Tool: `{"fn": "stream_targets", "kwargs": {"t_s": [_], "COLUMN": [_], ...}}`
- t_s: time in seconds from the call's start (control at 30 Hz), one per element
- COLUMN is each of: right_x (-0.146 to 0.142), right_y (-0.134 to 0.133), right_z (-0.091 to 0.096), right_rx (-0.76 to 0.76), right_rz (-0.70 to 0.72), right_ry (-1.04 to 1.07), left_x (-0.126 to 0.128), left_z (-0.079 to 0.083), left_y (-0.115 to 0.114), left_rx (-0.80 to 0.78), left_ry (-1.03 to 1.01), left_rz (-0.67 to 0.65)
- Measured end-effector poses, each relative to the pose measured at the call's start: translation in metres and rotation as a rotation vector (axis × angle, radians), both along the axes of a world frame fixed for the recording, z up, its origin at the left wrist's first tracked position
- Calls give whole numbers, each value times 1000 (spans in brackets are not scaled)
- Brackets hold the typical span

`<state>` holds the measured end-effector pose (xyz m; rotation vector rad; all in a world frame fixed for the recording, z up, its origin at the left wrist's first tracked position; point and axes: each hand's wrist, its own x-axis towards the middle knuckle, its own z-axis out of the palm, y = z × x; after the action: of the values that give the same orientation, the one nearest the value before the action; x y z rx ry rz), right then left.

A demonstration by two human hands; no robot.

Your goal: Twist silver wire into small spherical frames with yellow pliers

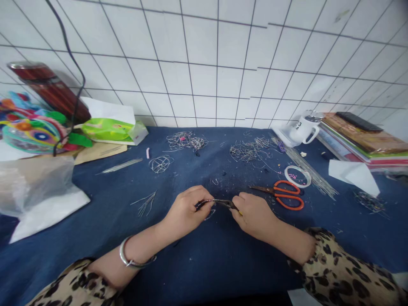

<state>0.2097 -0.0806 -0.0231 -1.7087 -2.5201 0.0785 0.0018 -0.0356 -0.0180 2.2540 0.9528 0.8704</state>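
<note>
My right hand (256, 216) is closed around a pair of pliers (227, 203); a bit of yellow handle shows by the thumb. The jaws point left and reach to the fingertips of my left hand (188, 208). That hand pinches a thin, dark, wire-like piece, mostly hidden by the fingers. Just below the fingertips a loop of fine wire (209, 213) shows faintly. Beyond the hands lies a small bent wire (215, 182). Orange-handled scissors (288, 196) rest right of my right hand, blades toward the left.
Tangled wire piles (250, 149) lie toward the tiled wall, with a wire coil (161, 163) at left. Long straight wires (310, 172) and a white ring dish (297, 176) sit right. A white mug (306, 128), stacked books (363, 138), a plastic bag (35, 182) and red thermos (51, 91) edge the blue cloth.
</note>
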Motion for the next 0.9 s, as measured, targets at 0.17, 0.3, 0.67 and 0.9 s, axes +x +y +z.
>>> {"fn": "stream_targets", "kwargs": {"t_s": [0.17,0.3,0.67,0.9], "right_x": [0,0,6,6], "right_y": [-1,-1,3,3], "right_z": [1,1,3,4], "right_rx": [-28,-44,-124,-129], "right_rz": [0,3,3,10], "right_ry": [1,10,127,167], "left_x": [0,0,3,3], "left_z": [-2,-2,6,5], "left_y": [0,-1,3,5], "left_rx": [-7,-28,-197,-264], "left_ry": [-1,10,-71,-103], "left_rz": [7,16,-37,-50]}}
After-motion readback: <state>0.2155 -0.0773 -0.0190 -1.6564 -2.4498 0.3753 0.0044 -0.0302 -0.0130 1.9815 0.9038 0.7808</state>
